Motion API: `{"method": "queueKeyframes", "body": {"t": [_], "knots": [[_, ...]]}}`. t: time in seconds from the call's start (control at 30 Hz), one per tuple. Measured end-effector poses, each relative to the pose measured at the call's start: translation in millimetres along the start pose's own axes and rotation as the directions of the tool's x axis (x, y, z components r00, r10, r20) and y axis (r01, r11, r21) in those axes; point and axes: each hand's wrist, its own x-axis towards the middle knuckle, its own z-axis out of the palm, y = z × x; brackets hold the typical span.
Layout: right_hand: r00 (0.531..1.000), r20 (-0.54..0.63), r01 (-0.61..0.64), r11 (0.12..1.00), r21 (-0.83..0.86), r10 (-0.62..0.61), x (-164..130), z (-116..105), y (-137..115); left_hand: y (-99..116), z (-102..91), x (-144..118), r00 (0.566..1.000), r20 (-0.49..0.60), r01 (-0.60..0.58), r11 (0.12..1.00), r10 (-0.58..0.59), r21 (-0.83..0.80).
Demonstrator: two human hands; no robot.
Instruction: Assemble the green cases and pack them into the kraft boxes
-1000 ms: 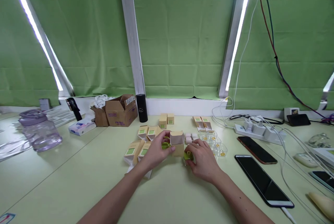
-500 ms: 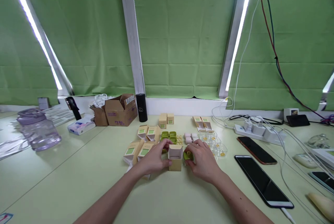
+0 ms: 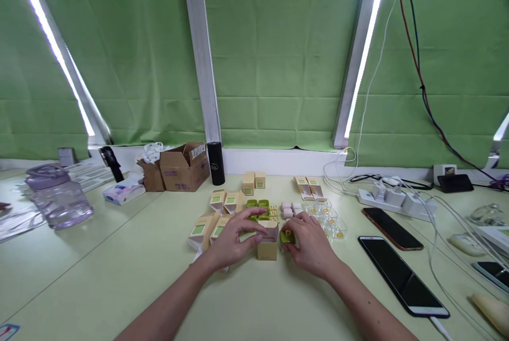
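A small kraft-paper box (image 3: 267, 250) stands upright in front of me with its top open and its pale inside showing. My left hand (image 3: 235, 237) is at the box's upper left edge, thumb and fingers apart, fingertips over the opening. My right hand (image 3: 311, 243) is closed on a small green square cup (image 3: 287, 236), just right of the box. Behind my left hand sit several more green cups (image 3: 263, 203), with small yellow pieces (image 3: 273, 210) beside them. Several kraft boxes with green labels (image 3: 201, 227) lie to the left, partly covered by my left hand.
Pink-white pieces (image 3: 287, 209) and clear cups with yellow centres (image 3: 329, 219) are behind my right hand. Further back stand kraft boxes (image 3: 248, 183) and a black cylinder (image 3: 215, 164). Phones (image 3: 401, 274), cables and a power strip (image 3: 393, 204) lie right; a purple jug (image 3: 59, 200) stands left.
My left hand has moved from the box's left side up to its top edge, and its fingers have spread. The right hand stays beside the box with the green cup.
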Motion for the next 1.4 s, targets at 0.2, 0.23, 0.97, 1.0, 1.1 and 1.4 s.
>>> {"method": "queueKeyframes", "body": {"t": [0.2, 0.23, 0.97, 1.0, 1.1, 1.4], "knots": [[1.0, 0.016, 0.0, 1.0, -0.01, 0.0, 0.1, -1.2, -0.4, -14.6, 10.8, 3.6, 0.984, -0.154, 0.085, 0.996, -0.087, -0.021], [1.0, 0.02, 0.001, 1.0, -0.012, -0.001, 0.0, -1.7, -0.3, -16.4, 12.7, 4.1, 0.981, -0.171, 0.083, 0.996, -0.088, -0.035], [0.976, -0.217, 0.01, 1.0, 0.012, -0.007, 0.5, -7.0, 7.0, -24.5, 20.1, 4.6, 0.968, -0.096, 0.173, 0.895, -0.232, -0.411], [0.957, -0.289, 0.026, 0.999, 0.024, -0.018, 0.4, -7.0, 8.6, -24.7, 19.8, 4.8, 0.967, -0.088, 0.18, 0.886, -0.239, -0.428], [0.864, -0.5, 0.095, 0.993, 0.067, -0.049, 0.1, -6.8, 11.1, -24.7, 19.4, 5.1, 0.963, -0.069, 0.201, 0.864, -0.261, -0.461], [0.74, -0.665, 0.333, 0.915, 0.226, -0.105, -3.8, -2.7, -6.9, -17.7, 20.3, 2.4, 0.968, -0.011, 0.21, 0.837, -0.249, -0.505]]}}
